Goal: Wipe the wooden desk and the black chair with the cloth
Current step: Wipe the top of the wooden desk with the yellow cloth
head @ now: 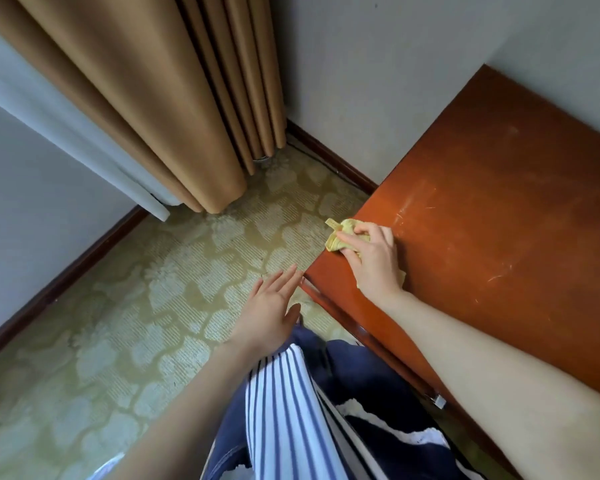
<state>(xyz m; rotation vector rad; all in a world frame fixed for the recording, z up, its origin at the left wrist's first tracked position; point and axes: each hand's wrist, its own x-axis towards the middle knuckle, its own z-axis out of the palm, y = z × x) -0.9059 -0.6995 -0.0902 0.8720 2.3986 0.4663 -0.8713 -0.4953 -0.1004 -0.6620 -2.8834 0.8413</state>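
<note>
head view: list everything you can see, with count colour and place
wooden desk: one, reddish brown, right side against the wall, top scratched
cloth: one, yellow, bunched at the desk's left edge
curtain: one, tan, hanging at upper left down to the floor
sheer curtain: one, pale grey, left of the tan one
walls: two, grey, at the back and at the left
skirting board: dark brown, along the foot of the walls
carpet: one, green-beige pattern, floor at left and centre
striped top: one, white and blue, bottom centre
navy garment: one, dark blue, bottom centre
left hand: open, over the carpet beside the desk
right hand: on the desk, fingers gripping the cloth
</note>
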